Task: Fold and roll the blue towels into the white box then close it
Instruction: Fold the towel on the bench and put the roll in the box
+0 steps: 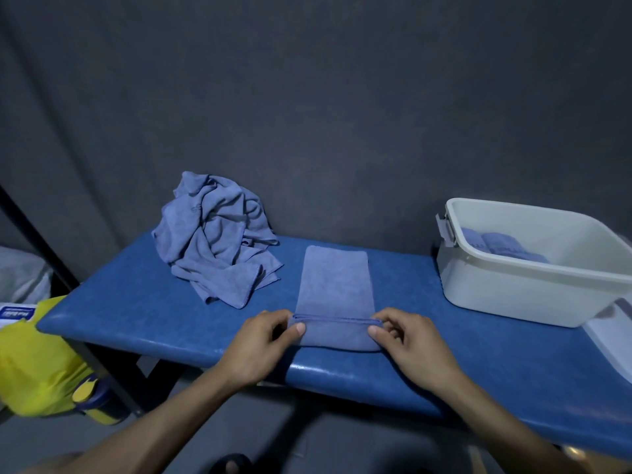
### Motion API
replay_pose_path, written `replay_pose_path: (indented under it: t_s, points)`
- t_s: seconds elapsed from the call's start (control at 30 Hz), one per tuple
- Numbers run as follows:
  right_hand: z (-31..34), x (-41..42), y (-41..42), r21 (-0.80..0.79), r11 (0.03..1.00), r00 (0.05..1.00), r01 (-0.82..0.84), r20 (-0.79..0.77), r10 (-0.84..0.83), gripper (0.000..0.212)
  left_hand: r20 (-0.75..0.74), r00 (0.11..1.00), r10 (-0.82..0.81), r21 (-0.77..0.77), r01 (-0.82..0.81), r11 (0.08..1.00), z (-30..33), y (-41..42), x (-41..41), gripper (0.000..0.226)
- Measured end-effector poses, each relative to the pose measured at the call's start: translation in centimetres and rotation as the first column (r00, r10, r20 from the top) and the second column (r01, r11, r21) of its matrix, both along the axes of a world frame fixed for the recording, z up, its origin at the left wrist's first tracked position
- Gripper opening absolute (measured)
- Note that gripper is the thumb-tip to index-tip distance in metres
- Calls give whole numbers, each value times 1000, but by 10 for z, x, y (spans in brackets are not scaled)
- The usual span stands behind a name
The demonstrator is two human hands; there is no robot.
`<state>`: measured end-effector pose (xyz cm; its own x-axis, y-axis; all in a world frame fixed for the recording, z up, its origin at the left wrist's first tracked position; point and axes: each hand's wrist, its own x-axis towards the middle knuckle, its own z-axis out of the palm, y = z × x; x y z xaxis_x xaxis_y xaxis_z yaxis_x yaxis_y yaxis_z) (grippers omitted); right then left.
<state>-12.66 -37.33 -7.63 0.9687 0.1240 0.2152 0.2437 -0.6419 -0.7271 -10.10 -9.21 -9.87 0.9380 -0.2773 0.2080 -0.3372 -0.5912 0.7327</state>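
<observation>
A blue towel (334, 282) lies folded into a long strip on the blue bench (136, 302), its near end turned over into a short roll. My left hand (263, 343) pinches the left end of that roll, and my right hand (407, 340) pinches the right end. A crumpled heap of blue towels (215, 234) sits at the back left of the bench. The white box (513, 292) stands open at the right, with rolled blue towels (496, 246) inside against its left wall.
A grey latch (444, 230) hangs on the box's left side. A pale flat sheet, perhaps the lid (612, 336), lies under the box at far right. A yellow bag (37, 364) sits left of the bench, beside dark frame bars. A grey curtain hangs behind.
</observation>
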Motion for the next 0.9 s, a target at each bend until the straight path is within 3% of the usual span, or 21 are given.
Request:
replay_pose_path:
  t_s: [0.17, 0.37, 0.57, 0.7, 0.8, 0.9]
  points:
    - [-1, 22, 9, -31, 995, 992, 94, -76, -96, 18, -93, 990, 110, 8, -109, 994, 2, -12, 17, 47]
    - [1, 40, 10, -79, 987, 969, 142, -193, -155, 32, -91, 981, 170, 102, -160, 982, 6, -14, 28, 51]
    - [0, 48, 16, -146, 972, 949, 184, -231, -214, 23, -23, 963, 268, 248, -254, 935, 8, -22, 28, 42]
    - [-3, 45, 24, -288, 942, 973, 173, -99, -209, 3, 71, 958, 276, 263, -285, 922, 8, -20, 29, 24]
    - [-4, 38, 25, -421, 888, 982, 186, 105, -156, 14, 236, 962, 138, 173, -181, 968, 6, -11, 32, 16]
    - [-6, 37, 18, -518, 848, 961, 114, 273, 37, 23, 391, 919, -45, 267, -67, 961, 1, -5, 32, 11]
